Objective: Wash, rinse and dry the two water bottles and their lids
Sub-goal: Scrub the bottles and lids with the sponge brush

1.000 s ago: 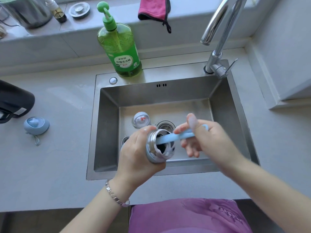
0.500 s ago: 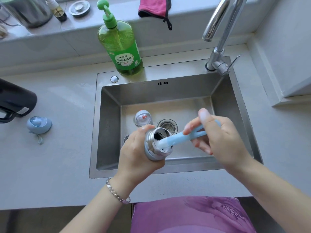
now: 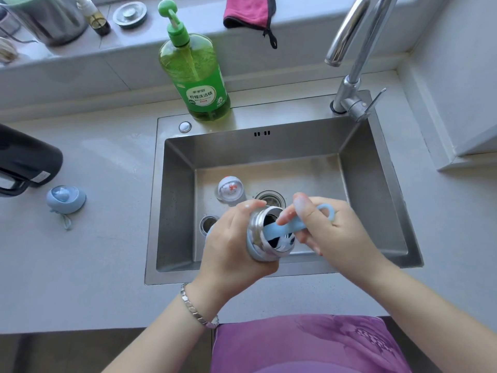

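Left hand (image 3: 231, 243) grips the bottle (image 3: 254, 234), right hand (image 3: 341, 238) pinches the brush (image 3: 282, 229) in its mouth; mid-scrub, with lids (image 3: 66, 199), rinsing, drying likely left.

- Grip: left hand (image 3: 231, 246) holds the pale-blue, steel-necked water bottle (image 3: 254, 239) above the stainless-steel sink (image 3: 376, 197). The pale-blue looped plastic brush (image 3: 285, 228) enters the bottle from the right, held in the right hand (image 3: 338, 232).
- Just left, in the basin: second steel-mouthed bottle (image 3: 208, 223).
- Behind: grey domed lid (image 3: 230, 190), with the round drain strainer (image 3: 269, 199) to its right.
- Far left, on the counter: pale-blue rounded lid (image 3: 66, 199).
- Further behind, on the sink rim: green pump soap bottle (image 3: 196, 79).
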Demonstrator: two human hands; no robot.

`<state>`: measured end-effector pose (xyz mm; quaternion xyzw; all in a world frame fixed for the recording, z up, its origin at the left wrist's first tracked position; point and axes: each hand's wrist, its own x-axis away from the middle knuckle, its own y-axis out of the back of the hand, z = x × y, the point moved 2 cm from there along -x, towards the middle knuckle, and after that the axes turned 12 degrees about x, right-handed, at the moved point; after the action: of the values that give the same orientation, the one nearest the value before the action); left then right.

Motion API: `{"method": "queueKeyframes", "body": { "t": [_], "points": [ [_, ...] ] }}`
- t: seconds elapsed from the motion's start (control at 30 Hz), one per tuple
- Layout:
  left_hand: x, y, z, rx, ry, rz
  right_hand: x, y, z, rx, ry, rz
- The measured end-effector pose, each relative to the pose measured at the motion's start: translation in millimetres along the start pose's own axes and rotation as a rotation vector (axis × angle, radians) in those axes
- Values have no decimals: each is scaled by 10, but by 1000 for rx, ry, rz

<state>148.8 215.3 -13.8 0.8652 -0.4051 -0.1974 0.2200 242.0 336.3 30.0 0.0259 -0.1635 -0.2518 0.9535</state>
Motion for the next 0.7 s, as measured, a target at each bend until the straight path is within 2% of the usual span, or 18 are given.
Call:
{"method": "queueKeyframes", "body": {
  "t": [0.07, 0.17, 0.27, 0.43, 0.57, 0.7],
  "points": [
    [-1, 6, 34, 30, 44, -14, -3, 23, -47, 64, 41, 26],
    [10, 12, 59, 75, 95, -9, 60, 5, -66, 309, 138, 66],
    [30, 29, 51, 113, 132, 9, 102, 63, 28, 452, 266, 113],
    [94, 167, 126, 261, 176, -66, 126, 387, 208, 422, 414, 46],
    [123, 168, 83, 240, 100, 15, 145, 293, 177, 504, 549, -4],
    [134, 90, 66, 196, 56, 140, 83, 94, -9, 691, 609, 87]
  ]
}}
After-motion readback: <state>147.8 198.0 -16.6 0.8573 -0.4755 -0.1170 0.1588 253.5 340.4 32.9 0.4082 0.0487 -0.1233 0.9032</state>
